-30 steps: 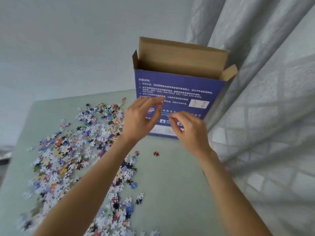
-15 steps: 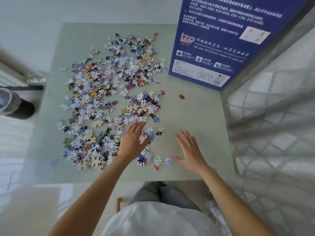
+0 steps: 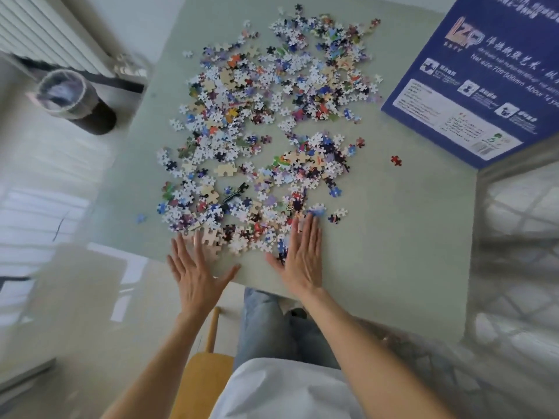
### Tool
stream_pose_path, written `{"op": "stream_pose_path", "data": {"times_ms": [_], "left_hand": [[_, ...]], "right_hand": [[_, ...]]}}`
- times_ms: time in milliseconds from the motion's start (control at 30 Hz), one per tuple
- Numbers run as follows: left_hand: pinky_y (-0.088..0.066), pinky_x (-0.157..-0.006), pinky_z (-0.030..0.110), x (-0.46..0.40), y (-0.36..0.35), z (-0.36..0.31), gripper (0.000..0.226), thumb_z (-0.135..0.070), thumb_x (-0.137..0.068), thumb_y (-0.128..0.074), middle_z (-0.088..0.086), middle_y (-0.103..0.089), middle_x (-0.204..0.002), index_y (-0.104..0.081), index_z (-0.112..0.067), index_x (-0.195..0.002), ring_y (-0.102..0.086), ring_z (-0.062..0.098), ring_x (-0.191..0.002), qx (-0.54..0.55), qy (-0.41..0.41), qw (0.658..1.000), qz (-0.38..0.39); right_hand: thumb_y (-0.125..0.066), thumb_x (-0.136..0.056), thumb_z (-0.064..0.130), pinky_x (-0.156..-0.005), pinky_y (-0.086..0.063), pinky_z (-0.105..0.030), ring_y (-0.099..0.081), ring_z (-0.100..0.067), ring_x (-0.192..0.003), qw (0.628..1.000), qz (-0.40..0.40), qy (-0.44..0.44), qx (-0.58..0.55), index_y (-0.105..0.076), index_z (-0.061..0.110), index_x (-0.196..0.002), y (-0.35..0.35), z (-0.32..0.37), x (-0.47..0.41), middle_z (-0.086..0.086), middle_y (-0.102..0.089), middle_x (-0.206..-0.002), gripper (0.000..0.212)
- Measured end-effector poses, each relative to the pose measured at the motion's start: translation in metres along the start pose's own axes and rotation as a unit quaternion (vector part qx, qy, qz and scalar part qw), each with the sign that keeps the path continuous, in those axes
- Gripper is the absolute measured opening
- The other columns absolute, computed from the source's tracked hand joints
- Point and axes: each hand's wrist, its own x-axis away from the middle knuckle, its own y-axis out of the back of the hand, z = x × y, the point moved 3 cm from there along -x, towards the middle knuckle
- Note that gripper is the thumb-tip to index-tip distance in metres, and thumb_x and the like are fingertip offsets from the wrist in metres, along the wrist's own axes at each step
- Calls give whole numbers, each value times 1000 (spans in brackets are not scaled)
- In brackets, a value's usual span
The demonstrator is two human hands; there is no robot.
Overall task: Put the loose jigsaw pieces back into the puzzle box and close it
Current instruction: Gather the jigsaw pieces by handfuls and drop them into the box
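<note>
Here, both hands lie flat with fingers straight and spread, holding nothing. The left hand sits at the near edge of the pale green surface, its fingertips reaching the nearest pieces of the pile, its palm partly past the edge. The right hand rests on the surface just beside it, fingers pointing away from the person, covering a few pieces at the pile's near right corner.

The loose jigsaw pieces spread in a wide, many-coloured scatter across the middle and left of the surface, between the hands and the far edge. One red piece lies alone, apart from the pile, near the puzzle box. The box, blue with white print, stands at the far right of the surface; its top is cut off by the frame, so whether it is open cannot be told.

A dark bin with a clear liner stands on the floor to the left, near a white radiator. A grey curtain hangs along the right.
</note>
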Motion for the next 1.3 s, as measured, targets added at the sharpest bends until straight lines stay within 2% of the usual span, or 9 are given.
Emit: {"op": "stream_pose_path", "data": {"times_ms": [200,300,400,533,700,800,967,1133,1300], "left_hand": [[7,-115,47,-53,-7,-5,111,-83,-67,-38,16,16,-154,3,-20,-149,17,32,-141,-38,-54,997,35],[-1,-116,48,-92,-10,-29,100,-82,-74,-32,17,7,-155,-1,-23,-149,11,33,-142,-36,-108,993,44],[-6,-116,50,-134,-11,-62,94,-82,-76,-21,18,2,-155,-4,-24,-149,7,33,-142,-37,-158,985,57],[-2,-116,51,-167,-7,-100,91,-80,-74,-33,11,-2,-156,-17,-27,-147,5,28,-143,-38,-196,977,72],[-28,-108,48,-154,12,-99,48,-56,-79,-53,2,-46,-137,-55,-31,-120,-33,26,-130,46,-261,964,1],[-41,-96,44,-130,21,-72,34,-43,-83,-58,1,-58,-122,-63,-24,-110,-46,25,-118,94,-337,937,12],[-20,-112,50,-96,17,-17,52,-51,-89,-45,4,-38,-145,-45,-26,-134,-29,25,-137,-14,-447,891,73],[1,-114,54,-91,-4,-34,70,-67,-88,-27,4,-14,-155,-18,-30,-146,-5,28,-143,-119,-489,857,114],[9,-114,51,-100,-22,-65,65,-63,-91,-20,-3,-4,-155,-11,-32,-147,8,21,-143,-145,-542,820,114]], "right_hand": [[-2,-76,81,-116,11,-40,16,-34,-141,999,-31,-2,15,11,10,-146,21,17,-83,-23,15,-151,101],[-14,-72,84,-112,22,-35,21,-30,-140,999,-35,9,-6,18,13,-144,40,11,-119,-20,21,-152,106],[-37,-77,75,-117,4,-40,7,-26,-144,993,-78,14,-92,-9,13,-150,67,0,-133,-16,2,-157,100],[-52,-89,43,-114,-22,-37,-24,-26,-140,972,-186,-42,-139,-43,9,-137,85,-42,-102,-14,-32,-148,59],[-65,-79,1,-89,-34,-26,-48,-40,-106,940,-237,-219,-110,-56,3,-123,67,-61,-35,-23,-50,-119,45],[-60,-83,-4,-92,-39,-25,-52,-34,-105,937,-192,-221,-189,-53,2,-127,63,-39,-43,-20,-45,-121,45],[-60,-88,9,-96,-41,-21,-45,-15,-116,962,-123,-71,-233,-42,11,-138,71,1,-61,-13,-41,-133,54],[-45,-81,67,-113,-11,-43,-12,-31,-142,998,-55,12,-14,-18,16,-148,42,-34,1,-18,-16,-153,89],[-22,-78,82,-113,-1,-54,0,-31,-144,995,-4,70,73,-2,22,-150,20,-45,-1,-18,-5,-155,96]]}}
